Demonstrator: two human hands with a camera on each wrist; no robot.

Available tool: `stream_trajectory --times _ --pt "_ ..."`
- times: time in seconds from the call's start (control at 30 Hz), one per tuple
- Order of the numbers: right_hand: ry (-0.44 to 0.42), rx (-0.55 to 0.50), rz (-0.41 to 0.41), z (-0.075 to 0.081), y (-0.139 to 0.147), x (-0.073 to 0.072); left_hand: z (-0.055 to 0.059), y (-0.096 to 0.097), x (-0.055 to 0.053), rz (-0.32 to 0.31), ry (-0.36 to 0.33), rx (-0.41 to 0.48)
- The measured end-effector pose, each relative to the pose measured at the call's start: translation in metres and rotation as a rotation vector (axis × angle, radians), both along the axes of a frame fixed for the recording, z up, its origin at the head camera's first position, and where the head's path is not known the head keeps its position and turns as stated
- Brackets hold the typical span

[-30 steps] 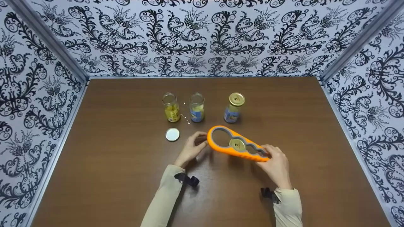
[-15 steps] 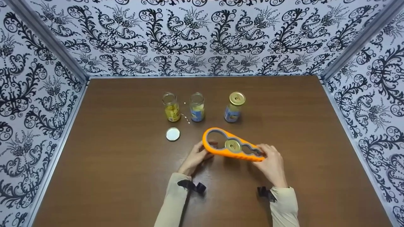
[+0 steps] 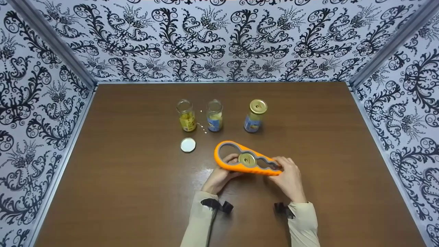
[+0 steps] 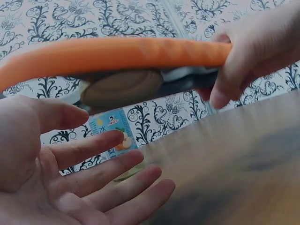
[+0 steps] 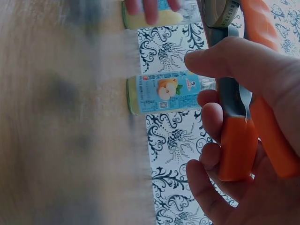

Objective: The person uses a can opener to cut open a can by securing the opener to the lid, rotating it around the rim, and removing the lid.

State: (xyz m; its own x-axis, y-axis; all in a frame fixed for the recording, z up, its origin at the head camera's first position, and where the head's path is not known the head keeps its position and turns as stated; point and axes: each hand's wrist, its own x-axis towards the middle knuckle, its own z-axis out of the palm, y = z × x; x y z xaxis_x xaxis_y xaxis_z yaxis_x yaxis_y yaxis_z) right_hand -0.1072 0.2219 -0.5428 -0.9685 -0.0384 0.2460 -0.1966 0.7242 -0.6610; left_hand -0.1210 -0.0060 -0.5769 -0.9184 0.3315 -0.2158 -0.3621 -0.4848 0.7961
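My right hand point(image 3: 288, 178) grips the narrow end of an orange jar opener point(image 3: 253, 170) with grey-lined round holes. A gold jar lid point(image 3: 247, 160) sits in one of its middle holes. Raised above the table, the opener tilts toward me. Beneath its wide end is my left hand point(image 3: 218, 179), palm up with fingers spread in the left wrist view; some fingers show through the big hole. Those fingers point(image 4: 112, 168) hold nothing and lie below the lid, apart from it. A blue-labelled jar point(image 5: 166, 91) stands beyond the right hand in the right wrist view.
Behind the hands stand a lidless yellow-labelled jar point(image 3: 188, 120), a lidless blue-labelled jar point(image 3: 215, 121) and a jar with a gold lid point(image 3: 258, 106). A white lid point(image 3: 188, 145) lies at left. Small drops point(image 3: 205, 130) dot the brown table point(image 3: 137, 185). Patterned panels surround it.
The jar opener and its lid have moved left with my right hand. My left hand has shifted right, from beside the wide end to underneath it. The jars have stayed put.
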Motion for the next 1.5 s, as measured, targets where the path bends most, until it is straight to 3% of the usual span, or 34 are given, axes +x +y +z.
stream_trajectory --times 0.5,0.7,1.07,1.27,1.5 --pt "-0.018 -0.027 0.012 -0.007 -0.005 -0.005 0.0 0.011 0.002 0.054 -0.044 0.265" --pt "-0.013 -0.031 0.019 -0.006 -0.01 -0.006 0.002 0.011 0.005 0.082 -0.114 0.366" --pt "0.05 -0.021 0.033 -0.007 -0.015 -0.007 0.005 0.01 0.007 0.06 -0.157 0.458" --pt "0.046 -0.056 0.048 -0.009 -0.016 -0.007 0.004 0.009 0.009 0.082 -0.228 0.544" --pt "0.099 -0.027 0.082 -0.012 -0.015 -0.005 0.002 0.007 0.01 0.073 -0.252 0.526"
